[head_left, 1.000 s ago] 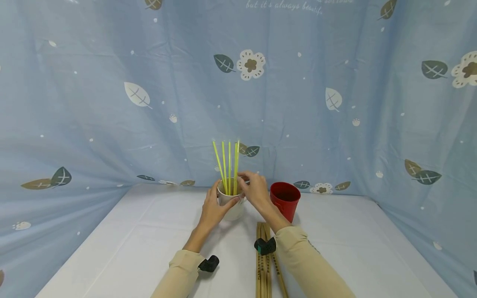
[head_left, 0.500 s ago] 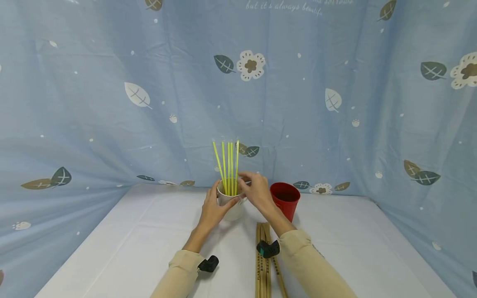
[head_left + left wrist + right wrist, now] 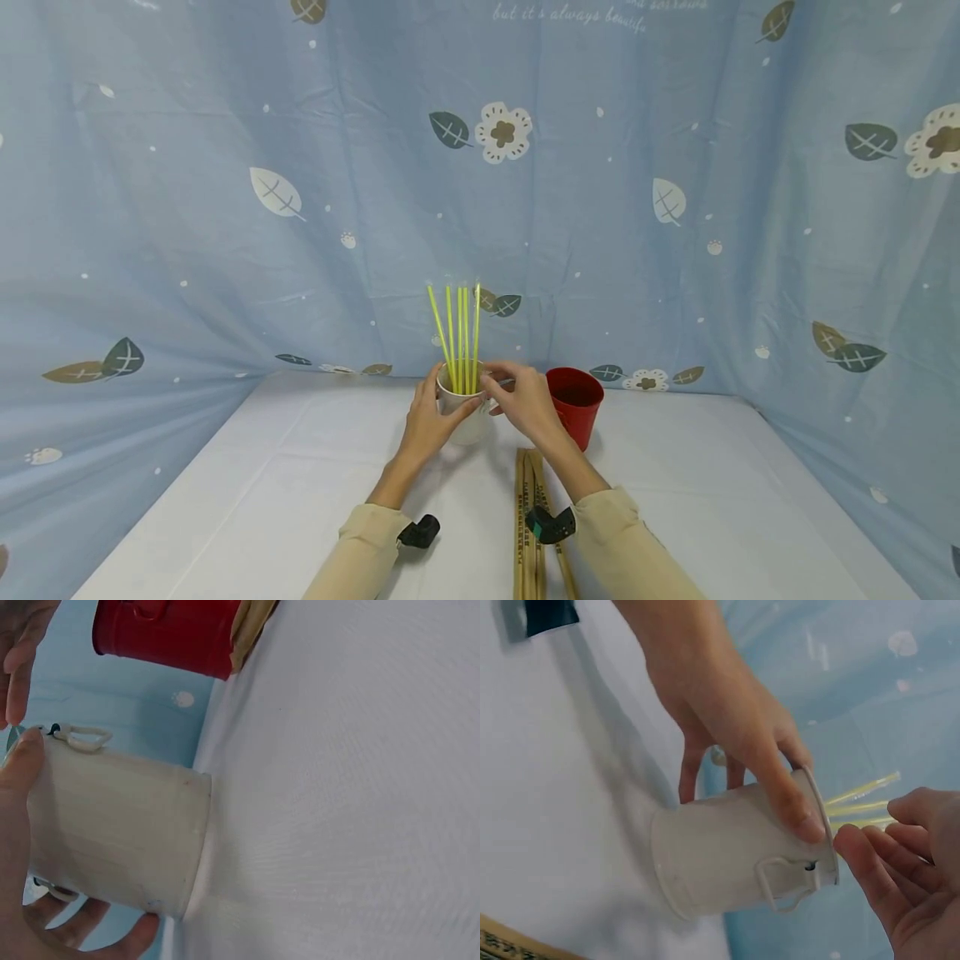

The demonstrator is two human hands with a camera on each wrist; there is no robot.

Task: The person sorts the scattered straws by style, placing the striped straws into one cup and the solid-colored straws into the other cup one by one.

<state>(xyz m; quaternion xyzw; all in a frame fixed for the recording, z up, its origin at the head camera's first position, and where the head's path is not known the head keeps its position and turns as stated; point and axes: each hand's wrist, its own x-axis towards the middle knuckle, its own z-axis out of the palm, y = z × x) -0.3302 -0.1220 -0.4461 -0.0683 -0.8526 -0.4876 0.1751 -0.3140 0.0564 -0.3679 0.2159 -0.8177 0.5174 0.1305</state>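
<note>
A small white pail (image 3: pixel 120 825) with ring handles stands upright on the white table, holding several yellow-green straws (image 3: pixel 464 333) in clear wrappers. My left hand (image 3: pixel 427 429) wraps round its left side; in the right wrist view the thumb (image 3: pixel 795 814) lies along the wall just below the rim. At the pail's right rim is my right hand (image 3: pixel 521 400), fingers loosely bent, nothing visible between thumb and fingertips. In the right wrist view this right hand (image 3: pixel 915 862) has one fingertip right at the rim, beside the straws.
A red pail (image 3: pixel 577 412) stands just right of the white one, close behind my right wrist. Several long, flat brown paper strips (image 3: pixel 528 533) with dark print lie in front, partly under my right forearm. A blue patterned curtain (image 3: pixel 375 208) hangs behind the table.
My right hand has shifted slightly down and right, away from the straws. One straw at the right has moved left, apart from the rightmost one. My left hand keeps its hold.
</note>
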